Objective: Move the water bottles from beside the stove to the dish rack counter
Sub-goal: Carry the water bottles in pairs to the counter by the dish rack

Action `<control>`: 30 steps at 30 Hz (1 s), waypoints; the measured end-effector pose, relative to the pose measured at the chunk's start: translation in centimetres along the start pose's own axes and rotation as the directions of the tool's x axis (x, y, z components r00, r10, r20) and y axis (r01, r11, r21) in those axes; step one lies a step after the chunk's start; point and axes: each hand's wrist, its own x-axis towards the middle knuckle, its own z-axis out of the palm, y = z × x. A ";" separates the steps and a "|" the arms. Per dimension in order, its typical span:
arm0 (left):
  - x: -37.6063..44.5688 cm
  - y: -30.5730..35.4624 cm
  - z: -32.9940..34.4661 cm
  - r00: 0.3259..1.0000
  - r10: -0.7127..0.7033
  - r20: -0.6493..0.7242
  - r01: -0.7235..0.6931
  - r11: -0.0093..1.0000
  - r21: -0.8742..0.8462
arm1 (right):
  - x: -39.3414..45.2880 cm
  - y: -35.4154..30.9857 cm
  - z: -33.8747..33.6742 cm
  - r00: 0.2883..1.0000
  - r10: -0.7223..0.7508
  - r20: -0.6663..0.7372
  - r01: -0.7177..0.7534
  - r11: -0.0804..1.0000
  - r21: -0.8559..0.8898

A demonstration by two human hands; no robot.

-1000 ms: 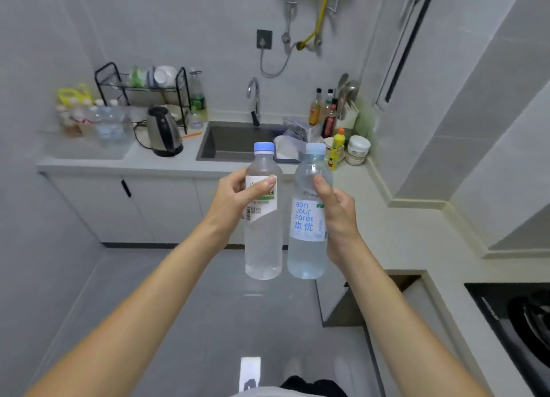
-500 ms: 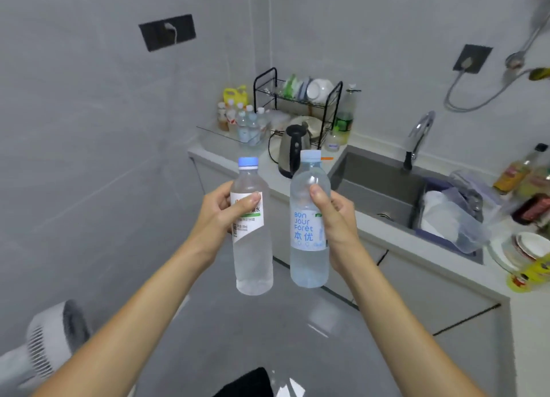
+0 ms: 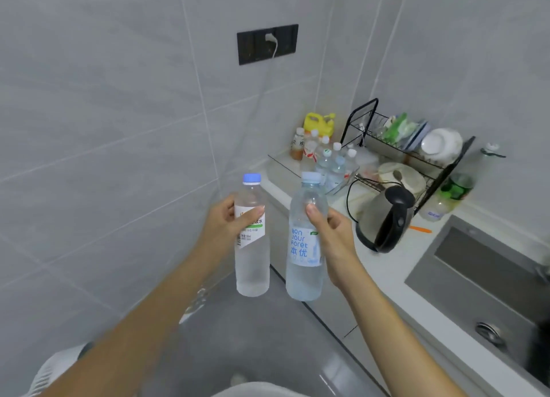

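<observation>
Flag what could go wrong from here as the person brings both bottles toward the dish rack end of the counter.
1. The corner by the dish rack already holds a tight cluster of bottles; setting two more down could topple some.
2. The kettle and its looping cord sit beside the right hand and could be bumped or snagged.
3. The left hand grips the white-label bottle only around its upper part, so it might slip.

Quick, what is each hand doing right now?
Left hand: grips a clear plastic water bottle with a white-and-green label.
Right hand: grips a clear plastic water bottle with blue lettering.
</observation>
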 end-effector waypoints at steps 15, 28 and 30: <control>29.3 -3.1 2.7 0.982 -0.002 0.187 -0.047 0.966 0.256 | 26.6 0.3 -3.0 0.993 0.067 -0.100 -0.073 0.996 -0.052; 50.1 -4.7 7.1 0.963 -0.054 0.263 -0.110 0.814 0.570 | 45.7 2.8 -6.3 0.991 0.026 -0.128 -0.068 0.938 -0.340; 52.2 -5.1 7.9 0.942 -0.079 0.327 -0.143 0.787 0.600 | 47.7 3.7 -6.2 0.989 0.004 -0.145 -0.068 0.896 -0.439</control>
